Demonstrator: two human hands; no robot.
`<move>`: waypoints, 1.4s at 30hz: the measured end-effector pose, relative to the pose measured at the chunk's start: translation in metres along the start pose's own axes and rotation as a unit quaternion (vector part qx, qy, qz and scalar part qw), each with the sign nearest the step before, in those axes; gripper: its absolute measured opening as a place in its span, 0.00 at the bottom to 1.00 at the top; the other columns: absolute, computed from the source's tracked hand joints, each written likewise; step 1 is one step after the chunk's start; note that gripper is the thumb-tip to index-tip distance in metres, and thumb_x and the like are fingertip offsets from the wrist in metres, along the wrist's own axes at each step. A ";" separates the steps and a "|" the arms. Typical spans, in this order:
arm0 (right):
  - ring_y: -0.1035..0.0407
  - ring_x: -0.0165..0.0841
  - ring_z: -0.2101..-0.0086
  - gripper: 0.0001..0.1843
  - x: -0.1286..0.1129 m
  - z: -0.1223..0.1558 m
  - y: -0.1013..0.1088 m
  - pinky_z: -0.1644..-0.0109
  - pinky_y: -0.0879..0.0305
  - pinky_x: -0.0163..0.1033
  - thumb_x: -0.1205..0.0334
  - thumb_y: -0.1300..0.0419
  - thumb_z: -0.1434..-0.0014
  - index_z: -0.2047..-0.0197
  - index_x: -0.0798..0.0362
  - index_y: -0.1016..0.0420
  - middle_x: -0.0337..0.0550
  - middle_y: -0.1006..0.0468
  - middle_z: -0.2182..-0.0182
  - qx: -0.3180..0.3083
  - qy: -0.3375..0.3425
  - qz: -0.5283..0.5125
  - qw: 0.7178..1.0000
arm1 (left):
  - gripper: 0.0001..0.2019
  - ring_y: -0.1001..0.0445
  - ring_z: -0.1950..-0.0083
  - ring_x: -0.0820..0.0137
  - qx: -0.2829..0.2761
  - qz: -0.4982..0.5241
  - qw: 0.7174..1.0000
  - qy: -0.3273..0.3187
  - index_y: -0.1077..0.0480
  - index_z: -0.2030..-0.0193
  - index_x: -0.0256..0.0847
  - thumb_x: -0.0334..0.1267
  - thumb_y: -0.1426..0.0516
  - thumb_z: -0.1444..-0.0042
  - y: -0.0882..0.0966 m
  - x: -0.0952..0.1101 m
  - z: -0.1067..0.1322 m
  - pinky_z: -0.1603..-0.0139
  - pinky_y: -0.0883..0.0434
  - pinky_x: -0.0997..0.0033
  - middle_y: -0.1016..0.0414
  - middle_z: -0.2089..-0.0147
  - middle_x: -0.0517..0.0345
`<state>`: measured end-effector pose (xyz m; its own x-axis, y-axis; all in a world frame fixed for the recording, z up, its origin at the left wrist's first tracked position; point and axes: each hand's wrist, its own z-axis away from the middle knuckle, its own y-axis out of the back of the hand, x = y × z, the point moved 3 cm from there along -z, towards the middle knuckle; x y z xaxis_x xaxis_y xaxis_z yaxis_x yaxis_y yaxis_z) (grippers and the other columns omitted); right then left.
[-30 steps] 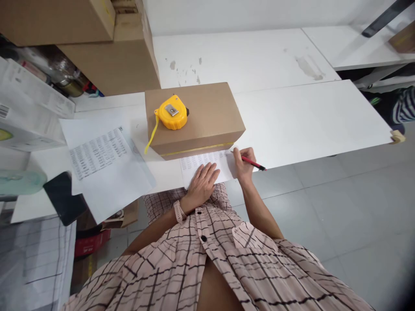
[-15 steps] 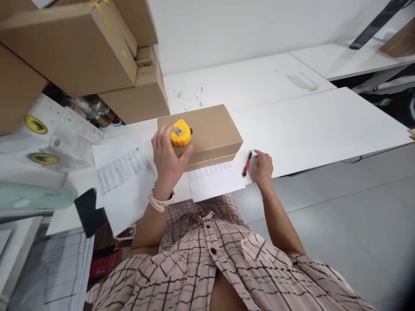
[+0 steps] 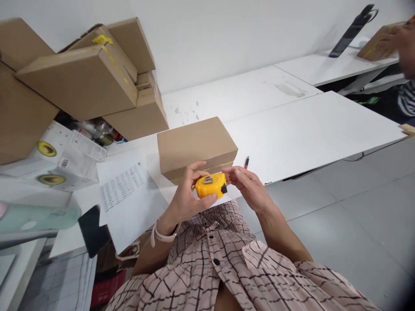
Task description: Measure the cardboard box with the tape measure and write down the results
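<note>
Now the tape measure [image 3: 210, 186] sits clasped in the left hand [image 3: 183, 199], right hand [image 3: 251, 188] pinching its end

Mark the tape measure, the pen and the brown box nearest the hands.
tape measure [image 3: 210, 186]: head view, yellow case.
pen [image 3: 247, 162]: head view, red barrel.
brown box [image 3: 194, 143]: head view, top face.
</note>
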<state>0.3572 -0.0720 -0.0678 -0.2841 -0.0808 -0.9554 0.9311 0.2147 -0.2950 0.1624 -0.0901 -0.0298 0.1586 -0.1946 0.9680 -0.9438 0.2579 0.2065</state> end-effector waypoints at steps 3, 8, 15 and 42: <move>0.30 0.31 0.66 0.19 -0.003 0.000 0.003 0.56 0.30 0.43 0.40 0.36 0.39 0.57 0.45 0.18 0.40 0.23 0.66 -0.021 -0.025 -0.031 0.999 | 0.37 0.21 0.52 0.64 0.009 0.038 0.999 0.028 0.42 0.35 0.47 0.43 0.32 0.49 0.013 -0.007 0.007 0.51 0.25 0.64 0.22 0.48 0.52; 0.35 0.30 0.70 0.16 -0.020 -0.030 0.032 0.61 0.33 0.43 0.45 0.31 0.44 0.57 0.44 0.23 0.37 0.28 0.67 0.038 0.024 0.029 0.999 | 0.35 0.22 0.60 0.66 0.108 0.041 0.992 0.043 0.36 0.38 0.45 0.41 0.31 0.52 0.078 -0.018 0.007 0.62 0.26 0.69 0.21 0.54 0.55; 0.40 0.28 0.73 0.18 -0.033 -0.129 0.069 0.67 0.40 0.38 0.46 0.32 0.47 0.64 0.47 0.32 0.34 0.34 0.73 0.189 0.090 0.083 0.974 | 0.20 0.26 0.67 0.70 0.338 0.027 0.940 0.044 0.28 0.51 0.43 0.48 0.37 0.49 0.193 -0.030 -0.007 0.74 0.36 0.73 0.23 0.60 0.59; 0.43 0.31 0.73 0.22 -0.004 -0.160 0.051 0.66 0.43 0.42 0.44 0.38 0.42 0.78 0.50 0.36 0.37 0.36 0.78 0.206 0.037 0.293 0.933 | 0.24 0.29 0.74 0.74 0.274 0.051 0.955 0.100 0.30 0.56 0.37 0.55 0.35 0.49 0.209 -0.062 -0.059 0.76 0.40 0.75 0.23 0.66 0.57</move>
<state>0.3697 0.0953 -0.0810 0.3007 0.0037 -0.9537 0.9360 -0.1932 0.2944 -0.0278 0.0320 -0.0380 0.0575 0.0045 0.9983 -0.9586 -0.2791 0.0564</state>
